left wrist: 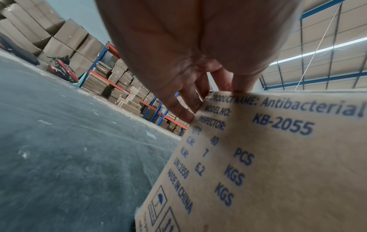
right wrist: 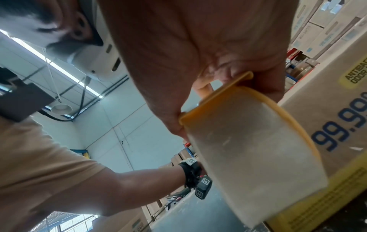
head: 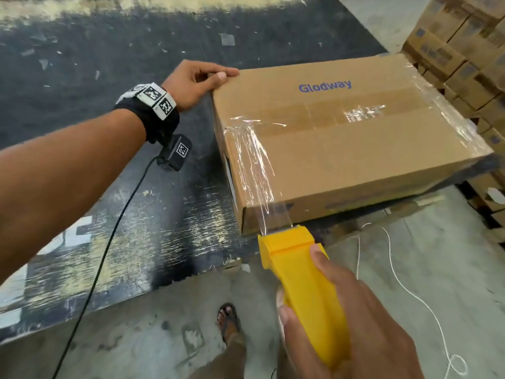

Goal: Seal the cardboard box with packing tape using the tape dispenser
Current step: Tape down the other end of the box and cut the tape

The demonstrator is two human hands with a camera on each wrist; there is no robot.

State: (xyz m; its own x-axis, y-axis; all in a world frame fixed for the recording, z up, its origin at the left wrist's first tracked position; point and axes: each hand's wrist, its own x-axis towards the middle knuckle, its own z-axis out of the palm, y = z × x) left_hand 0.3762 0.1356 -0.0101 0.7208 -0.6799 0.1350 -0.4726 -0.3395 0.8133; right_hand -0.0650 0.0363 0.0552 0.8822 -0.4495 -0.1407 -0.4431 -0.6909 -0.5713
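A flat brown cardboard box (head: pixel 355 149) printed "Glodway" lies on a dark board. Clear tape runs along its top seam and down its near left edge. My left hand (head: pixel 202 80) grips the box's far left corner, thumb on top; in the left wrist view the fingers (left wrist: pixel 184 100) curl over the printed side (left wrist: pixel 278 157). My right hand (head: pixel 352 318) grips a yellow tape dispenser (head: pixel 297 272) just off the near corner. A strip of clear tape (head: pixel 273 214) stretches from its mouth to the box edge. The tape roll (right wrist: pixel 256 153) fills the right wrist view beside the box (right wrist: pixel 327 125).
The dark board (head: pixel 109 187) spreads left over a concrete floor (head: pixel 410 269). Stacked cartons (head: pixel 464 50) stand at the right. A white cord (head: pixel 404 285) trails on the floor, a black cable (head: pixel 109 242) hangs from my left wrist, and my sandalled foot (head: pixel 229 321) is below.
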